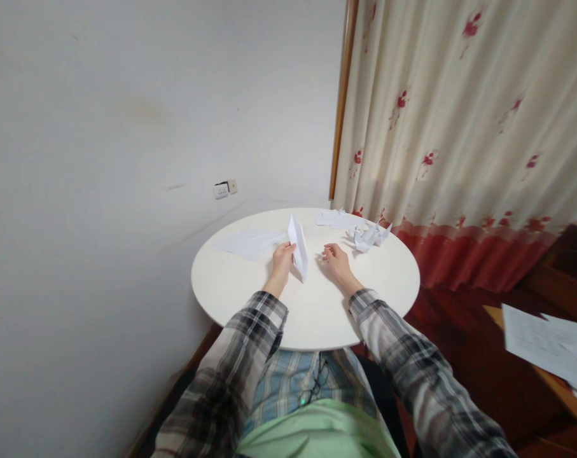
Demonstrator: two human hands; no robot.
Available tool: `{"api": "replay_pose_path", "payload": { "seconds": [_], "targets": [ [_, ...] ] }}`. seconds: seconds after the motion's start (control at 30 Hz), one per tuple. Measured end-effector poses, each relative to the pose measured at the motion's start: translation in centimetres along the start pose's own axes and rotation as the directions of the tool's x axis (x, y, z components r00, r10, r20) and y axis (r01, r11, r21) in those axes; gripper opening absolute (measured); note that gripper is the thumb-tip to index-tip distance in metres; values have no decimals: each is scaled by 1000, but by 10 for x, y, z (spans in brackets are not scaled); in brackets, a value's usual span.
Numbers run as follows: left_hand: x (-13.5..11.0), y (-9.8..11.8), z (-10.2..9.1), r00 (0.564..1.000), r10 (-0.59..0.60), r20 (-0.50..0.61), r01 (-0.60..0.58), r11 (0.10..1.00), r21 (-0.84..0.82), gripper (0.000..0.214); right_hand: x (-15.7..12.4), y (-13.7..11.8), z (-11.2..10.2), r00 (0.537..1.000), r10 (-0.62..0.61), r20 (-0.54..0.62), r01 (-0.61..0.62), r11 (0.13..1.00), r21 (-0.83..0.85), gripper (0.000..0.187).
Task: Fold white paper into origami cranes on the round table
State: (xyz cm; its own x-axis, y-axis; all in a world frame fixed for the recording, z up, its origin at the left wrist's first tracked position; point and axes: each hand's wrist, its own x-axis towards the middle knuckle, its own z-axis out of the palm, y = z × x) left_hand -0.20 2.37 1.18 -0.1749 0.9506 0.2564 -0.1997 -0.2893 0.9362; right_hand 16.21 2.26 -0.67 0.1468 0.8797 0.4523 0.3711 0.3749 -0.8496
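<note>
A folded piece of white paper (298, 249), long and pointed at both ends, stands tilted above the round white table. Its left side is pinched between the thumb and fingers of my left hand (283, 257). My right hand (336, 259) hovers to the right of it, apart from the paper, with fingers loosely curled and nothing seen in them. Flat white sheets (250, 243) lie on the table to the left, partly behind my left hand. Folded paper pieces (368, 236) sit in a small heap beyond my right hand.
The round table (312, 324) stands close to a white wall with a socket (221, 191). Another flat paper (338, 219) lies near its far edge. A flowered curtain (441, 127) hangs behind on the right. Written sheets (546, 340) rest on wooden furniture at the right.
</note>
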Motion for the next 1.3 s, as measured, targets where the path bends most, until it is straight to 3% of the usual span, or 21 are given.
{"api": "replay_pose_path", "payload": {
  "seconds": [0.1,0.17,0.5,0.67,0.8,1.07,1.2,1.3],
  "targets": [
    [-6,0,2,986,-115,117,121,992,-45,21,-4,-11,6,991,49,124,-84,951,296,30],
    [-9,0,3,975,-148,165,155,988,-28,21,-6,-17,8,985,67,158,-124,912,390,32],
    [-11,-2,2,924,-218,314,240,970,-33,27,-6,-14,8,973,141,183,-218,823,525,28],
    [-12,-2,0,875,-276,398,288,957,32,30,-3,-13,9,986,129,101,-164,821,547,25],
    [-12,-2,-2,843,-269,466,262,962,81,32,0,-14,9,989,144,31,-139,844,518,23],
    [-12,-3,1,887,-233,398,204,972,115,27,-2,-15,8,983,160,89,-183,833,523,27],
    [-12,-4,1,938,-193,290,179,981,74,34,0,-14,8,985,166,40,-164,851,499,25],
    [-12,-5,0,939,-158,306,135,986,95,34,1,-14,7,985,171,3,-152,866,476,24]
  ]
}}
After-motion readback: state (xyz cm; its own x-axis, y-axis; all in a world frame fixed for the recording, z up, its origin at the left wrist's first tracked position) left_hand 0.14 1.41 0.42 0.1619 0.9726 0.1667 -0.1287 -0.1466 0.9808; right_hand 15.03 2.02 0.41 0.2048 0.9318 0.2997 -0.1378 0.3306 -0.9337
